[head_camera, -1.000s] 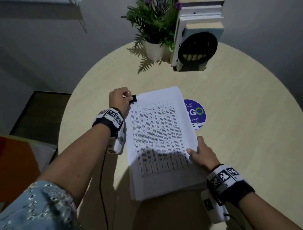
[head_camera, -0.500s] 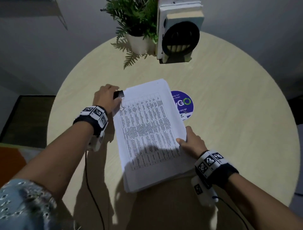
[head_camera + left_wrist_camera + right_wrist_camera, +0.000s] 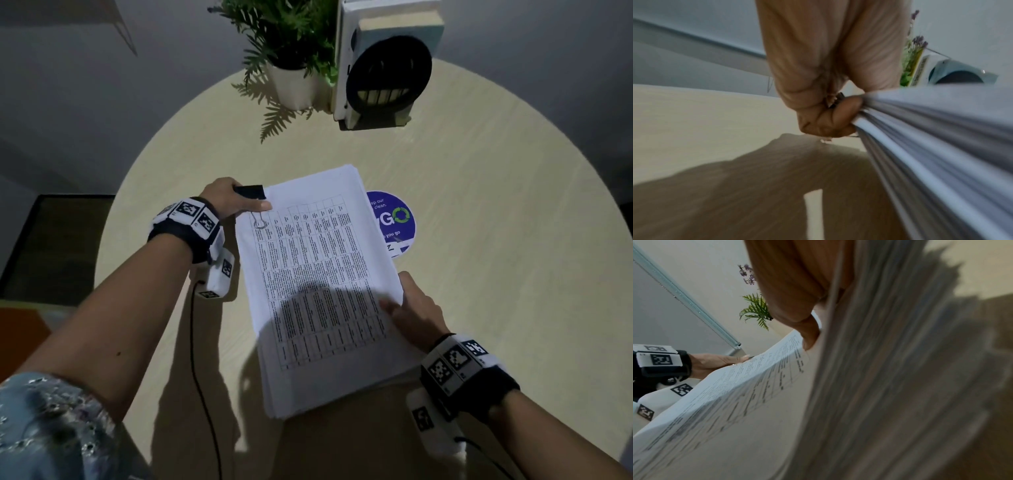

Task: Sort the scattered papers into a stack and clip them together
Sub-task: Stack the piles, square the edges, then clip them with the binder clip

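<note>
A thick stack of white papers [image 3: 322, 284], a printed table on its top sheet, lies askew on the round table [image 3: 496, 240]. A black binder clip [image 3: 251, 192] sits on the stack's far left corner, with one silver handle [image 3: 260, 221] folded flat on the top sheet. My left hand [image 3: 233, 198] grips that corner at the clip, thumb across the paper. In the left wrist view my left hand's fingers [image 3: 828, 123] curl under the stack [image 3: 941, 129]. My right hand [image 3: 414, 311] pinches the stack's right edge, thumb [image 3: 807, 335] on top of the sheets [image 3: 756, 386].
A potted fern [image 3: 291, 61] and upright books behind a dark round bookend [image 3: 387, 68] stand at the table's far edge. A blue round sticker [image 3: 394, 219] shows beside the stack. A black cable [image 3: 202, 377] trails from my left wrist. The table's edge curves close on the left.
The clip went from held at the corner to seated on it, its handle now flat on the sheet. My left thumb has stretched across the paper. The right hand kept its hold.
</note>
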`<state>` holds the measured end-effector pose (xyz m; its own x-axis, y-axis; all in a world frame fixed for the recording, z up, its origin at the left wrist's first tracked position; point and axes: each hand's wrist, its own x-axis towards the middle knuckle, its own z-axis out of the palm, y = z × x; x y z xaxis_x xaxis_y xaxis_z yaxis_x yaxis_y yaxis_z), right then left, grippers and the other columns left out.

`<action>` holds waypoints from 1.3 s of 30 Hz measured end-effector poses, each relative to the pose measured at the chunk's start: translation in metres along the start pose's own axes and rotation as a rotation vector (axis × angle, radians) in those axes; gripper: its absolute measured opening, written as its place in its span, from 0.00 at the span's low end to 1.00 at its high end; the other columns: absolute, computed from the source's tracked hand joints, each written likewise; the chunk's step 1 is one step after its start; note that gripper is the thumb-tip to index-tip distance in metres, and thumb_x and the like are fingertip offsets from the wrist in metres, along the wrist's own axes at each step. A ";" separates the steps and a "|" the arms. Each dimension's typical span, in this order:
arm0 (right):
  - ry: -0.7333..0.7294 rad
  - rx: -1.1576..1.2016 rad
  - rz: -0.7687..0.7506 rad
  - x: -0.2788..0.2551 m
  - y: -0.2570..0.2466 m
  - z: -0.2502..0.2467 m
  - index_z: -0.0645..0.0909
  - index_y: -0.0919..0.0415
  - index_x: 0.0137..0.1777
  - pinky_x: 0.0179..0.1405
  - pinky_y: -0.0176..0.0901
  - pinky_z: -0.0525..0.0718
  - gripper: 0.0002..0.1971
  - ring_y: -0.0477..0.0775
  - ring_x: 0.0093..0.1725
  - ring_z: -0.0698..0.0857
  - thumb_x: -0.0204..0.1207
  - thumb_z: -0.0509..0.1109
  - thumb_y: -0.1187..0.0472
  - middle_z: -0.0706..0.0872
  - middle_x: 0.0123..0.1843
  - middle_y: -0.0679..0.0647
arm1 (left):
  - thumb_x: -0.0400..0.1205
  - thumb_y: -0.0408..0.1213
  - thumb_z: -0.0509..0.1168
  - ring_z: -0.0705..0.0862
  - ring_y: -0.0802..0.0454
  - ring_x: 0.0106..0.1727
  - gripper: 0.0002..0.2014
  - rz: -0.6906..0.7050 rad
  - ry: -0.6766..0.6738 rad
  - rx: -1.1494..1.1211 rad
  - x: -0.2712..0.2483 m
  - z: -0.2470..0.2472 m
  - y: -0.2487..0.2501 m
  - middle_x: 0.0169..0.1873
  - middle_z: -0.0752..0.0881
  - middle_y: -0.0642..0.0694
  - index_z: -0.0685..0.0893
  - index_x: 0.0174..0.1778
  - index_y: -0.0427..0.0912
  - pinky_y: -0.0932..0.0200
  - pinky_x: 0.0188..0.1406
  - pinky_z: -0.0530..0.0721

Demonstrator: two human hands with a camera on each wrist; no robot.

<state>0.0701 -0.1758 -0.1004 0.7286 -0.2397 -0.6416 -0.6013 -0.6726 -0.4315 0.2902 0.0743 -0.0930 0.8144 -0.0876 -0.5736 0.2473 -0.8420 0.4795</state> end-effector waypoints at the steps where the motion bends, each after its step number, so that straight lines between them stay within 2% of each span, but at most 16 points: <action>1: -0.001 0.006 -0.004 0.000 0.000 0.000 0.64 0.55 0.55 0.46 0.46 0.65 0.09 0.67 0.55 0.79 0.79 0.61 0.58 0.76 0.48 0.55 | 0.70 0.53 0.74 0.69 0.47 0.25 0.24 -0.017 -0.010 -0.016 -0.001 -0.001 0.003 0.22 0.71 0.44 0.70 0.23 0.40 0.59 0.26 0.61; 6: 0.023 0.045 -0.011 0.001 0.005 0.002 0.63 0.52 0.51 0.45 0.46 0.67 0.09 0.62 0.46 0.74 0.77 0.62 0.59 0.76 0.47 0.55 | 0.66 0.63 0.72 0.76 0.48 0.30 0.28 -0.123 -0.103 -0.063 -0.011 -0.011 0.007 0.33 0.82 0.43 0.80 0.36 0.37 0.61 0.29 0.68; 8: 0.040 0.047 -0.028 0.001 0.007 0.003 0.63 0.54 0.51 0.45 0.46 0.68 0.09 0.64 0.48 0.76 0.77 0.62 0.59 0.77 0.47 0.55 | 0.48 0.73 0.72 0.82 0.46 0.37 0.42 -0.106 -0.154 -0.092 -0.017 -0.012 0.006 0.39 0.86 0.42 0.83 0.42 0.37 0.59 0.40 0.76; 10: 0.052 0.057 -0.047 0.000 0.007 0.003 0.67 0.58 0.57 0.47 0.46 0.69 0.10 0.67 0.55 0.79 0.78 0.62 0.59 0.79 0.50 0.57 | 0.38 0.72 0.74 0.86 0.43 0.45 0.47 -0.081 -0.145 -0.194 -0.015 -0.009 -0.001 0.44 0.89 0.41 0.86 0.42 0.37 0.54 0.54 0.81; 12: 0.049 0.082 -0.055 0.000 0.007 0.003 0.68 0.58 0.63 0.49 0.46 0.69 0.14 0.67 0.59 0.79 0.79 0.61 0.58 0.82 0.58 0.59 | 0.51 0.62 0.78 0.89 0.43 0.51 0.38 -0.066 -0.133 -0.361 -0.016 -0.003 -0.004 0.53 0.89 0.40 0.87 0.50 0.38 0.49 0.63 0.81; 15: 0.046 0.116 -0.066 -0.001 0.010 0.003 0.68 0.56 0.64 0.50 0.44 0.68 0.14 0.65 0.60 0.79 0.80 0.60 0.58 0.82 0.60 0.58 | 0.73 0.37 0.73 0.90 0.46 0.44 0.18 -0.003 -0.133 -0.581 -0.024 0.007 0.001 0.58 0.86 0.36 0.85 0.57 0.36 0.51 0.56 0.84; 17: 0.048 0.140 -0.077 -0.002 0.011 0.002 0.68 0.56 0.64 0.50 0.43 0.67 0.14 0.65 0.60 0.79 0.79 0.61 0.58 0.82 0.58 0.56 | 0.75 0.28 0.69 0.87 0.41 0.51 0.18 0.039 -0.114 -0.636 -0.025 0.014 0.004 0.57 0.85 0.34 0.81 0.62 0.33 0.46 0.61 0.82; 20: 0.053 0.156 -0.088 -0.003 0.013 0.003 0.68 0.55 0.65 0.50 0.43 0.67 0.15 0.65 0.60 0.79 0.79 0.61 0.58 0.82 0.60 0.56 | 0.69 0.35 0.74 0.85 0.42 0.44 0.28 -0.004 0.006 -0.641 -0.022 0.022 0.003 0.47 0.86 0.39 0.77 0.65 0.37 0.49 0.49 0.83; 23: 0.057 0.157 -0.104 -0.002 0.014 0.003 0.69 0.56 0.65 0.51 0.43 0.69 0.15 0.65 0.60 0.80 0.79 0.62 0.58 0.83 0.61 0.56 | 0.75 0.33 0.71 0.81 0.48 0.35 0.25 -0.086 0.083 -0.653 -0.024 0.033 -0.006 0.42 0.83 0.40 0.72 0.66 0.31 0.65 0.28 0.81; 26: 0.064 0.196 -0.135 -0.001 0.017 0.003 0.72 0.58 0.63 0.54 0.47 0.74 0.20 0.64 0.60 0.81 0.74 0.63 0.50 0.84 0.60 0.56 | 0.77 0.37 0.71 0.79 0.51 0.29 0.34 -0.125 0.044 -0.553 -0.037 0.048 -0.018 0.28 0.82 0.44 0.64 0.72 0.23 0.62 0.27 0.78; 27: 0.058 0.228 -0.143 0.000 0.019 0.003 0.73 0.59 0.63 0.56 0.48 0.75 0.25 0.63 0.60 0.81 0.69 0.62 0.46 0.84 0.60 0.56 | 0.79 0.39 0.69 0.81 0.50 0.32 0.30 -0.123 0.035 -0.510 -0.046 0.052 -0.020 0.29 0.82 0.45 0.69 0.71 0.25 0.59 0.31 0.80; 29: 0.001 0.381 -0.149 -0.001 0.023 0.002 0.77 0.59 0.62 0.62 0.52 0.79 0.33 0.60 0.60 0.83 0.60 0.65 0.38 0.85 0.60 0.55 | 0.81 0.39 0.66 0.83 0.45 0.54 0.21 -0.096 -0.004 -0.481 -0.065 0.064 -0.026 0.50 0.85 0.42 0.75 0.68 0.33 0.50 0.58 0.81; 31: -0.092 0.543 -0.171 0.002 0.033 0.005 0.78 0.56 0.61 0.67 0.58 0.78 0.38 0.56 0.61 0.83 0.52 0.72 0.35 0.85 0.62 0.54 | 0.81 0.41 0.66 0.79 0.41 0.67 0.24 -0.085 -0.054 -0.500 -0.085 0.073 -0.033 0.67 0.80 0.42 0.73 0.72 0.36 0.42 0.71 0.75; 34: -0.156 0.552 -0.256 -0.001 0.033 0.008 0.74 0.57 0.68 0.68 0.54 0.77 0.43 0.53 0.66 0.80 0.52 0.78 0.39 0.82 0.65 0.52 | 0.80 0.41 0.66 0.76 0.41 0.72 0.28 -0.075 -0.103 -0.548 -0.098 0.088 -0.051 0.73 0.76 0.42 0.69 0.76 0.40 0.38 0.73 0.72; 36: -0.140 0.537 -0.281 0.000 0.024 0.010 0.72 0.60 0.70 0.67 0.51 0.75 0.35 0.54 0.67 0.79 0.61 0.70 0.53 0.81 0.65 0.53 | 0.81 0.42 0.66 0.74 0.42 0.74 0.30 -0.084 -0.106 -0.584 -0.106 0.092 -0.057 0.74 0.74 0.44 0.66 0.78 0.41 0.38 0.75 0.71; 39: -0.134 0.532 -0.314 0.011 -0.003 0.015 0.71 0.58 0.72 0.71 0.60 0.74 0.29 0.57 0.69 0.78 0.68 0.66 0.57 0.81 0.69 0.56 | 0.79 0.49 0.65 0.74 0.42 0.74 0.33 -0.078 -0.074 -0.651 -0.104 0.088 -0.074 0.75 0.73 0.44 0.63 0.79 0.41 0.38 0.75 0.71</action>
<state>0.0748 -0.1656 -0.1155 0.8704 0.0256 -0.4917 -0.4709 -0.2483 -0.8465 0.1412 0.0984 -0.1276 0.7492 -0.0951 -0.6555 0.5894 -0.3558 0.7253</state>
